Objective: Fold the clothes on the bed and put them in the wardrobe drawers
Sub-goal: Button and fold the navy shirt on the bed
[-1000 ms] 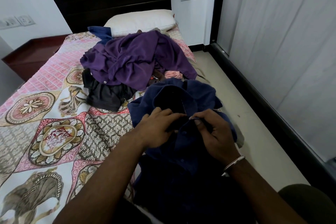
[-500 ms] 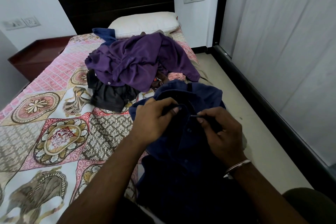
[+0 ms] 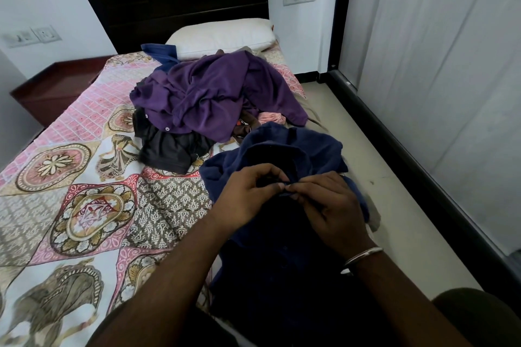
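Shirt (image 3: 282, 155), navy, lies at the bed's (image 3: 70, 177) near right edge, collar away from me. From the head camera, my left hand (image 3: 248, 197) and right hand (image 3: 327, 205) meet just below the collar, each grip pinched on the front placket, probably at a button. It looks soft, light and limp; I would hold it by the shoulders. A purple garment (image 3: 214, 96) tops the unfolded pile behind.

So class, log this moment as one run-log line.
stage: pre-fold | left hand: pinches navy shirt | right hand: pinches navy shirt | purple garment: unfolded on bed
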Demonstrator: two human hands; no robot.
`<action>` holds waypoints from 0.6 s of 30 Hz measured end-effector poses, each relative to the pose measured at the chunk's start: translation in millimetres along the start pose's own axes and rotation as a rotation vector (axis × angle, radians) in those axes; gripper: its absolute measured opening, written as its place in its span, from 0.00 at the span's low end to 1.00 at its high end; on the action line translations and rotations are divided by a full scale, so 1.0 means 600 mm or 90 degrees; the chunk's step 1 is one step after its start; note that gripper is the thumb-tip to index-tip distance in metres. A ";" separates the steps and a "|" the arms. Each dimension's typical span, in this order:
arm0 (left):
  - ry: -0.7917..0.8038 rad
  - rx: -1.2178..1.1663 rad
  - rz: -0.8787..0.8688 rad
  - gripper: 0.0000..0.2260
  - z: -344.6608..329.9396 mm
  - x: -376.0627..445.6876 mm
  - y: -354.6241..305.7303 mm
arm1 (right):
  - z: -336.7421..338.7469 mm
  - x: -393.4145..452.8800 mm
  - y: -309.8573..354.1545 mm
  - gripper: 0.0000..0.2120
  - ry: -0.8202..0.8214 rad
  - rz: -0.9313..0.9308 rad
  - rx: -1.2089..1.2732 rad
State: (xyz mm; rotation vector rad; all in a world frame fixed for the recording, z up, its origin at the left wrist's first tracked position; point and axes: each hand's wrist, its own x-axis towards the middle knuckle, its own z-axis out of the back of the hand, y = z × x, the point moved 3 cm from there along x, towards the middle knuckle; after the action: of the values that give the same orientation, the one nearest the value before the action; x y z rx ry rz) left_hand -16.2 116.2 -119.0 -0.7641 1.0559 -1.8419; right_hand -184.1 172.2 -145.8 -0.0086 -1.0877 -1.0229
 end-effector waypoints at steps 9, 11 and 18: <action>-0.003 -0.210 0.059 0.08 -0.009 -0.001 -0.001 | 0.000 -0.003 -0.001 0.07 -0.020 -0.024 0.008; 0.006 -0.225 0.066 0.08 -0.010 -0.002 -0.005 | 0.000 -0.003 0.001 0.08 -0.019 -0.019 0.008; 0.028 -0.262 0.078 0.06 -0.006 -0.008 -0.011 | -0.005 -0.008 -0.002 0.11 -0.022 -0.049 -0.015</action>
State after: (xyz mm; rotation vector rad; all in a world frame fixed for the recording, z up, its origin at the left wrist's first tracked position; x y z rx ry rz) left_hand -19.4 123.4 -114.8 -0.8750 1.5031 -1.5613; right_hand -183.2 173.2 -151.3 -0.0035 -1.1138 -1.1078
